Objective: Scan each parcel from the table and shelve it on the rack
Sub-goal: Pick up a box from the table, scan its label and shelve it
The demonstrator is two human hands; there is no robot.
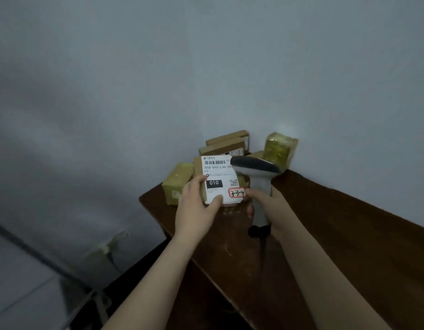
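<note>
Pinching parcel [219,178] under left hand [196,210] thumb.

Parcel [213,190] in left hand [196,209], scanner [255,166] in right hand [276,208], seemingly over label [217,167]

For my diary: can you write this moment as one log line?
step: scan | left hand: holds parcel | right hand: holds scanner over parcel | table: other parcels waiting
</note>
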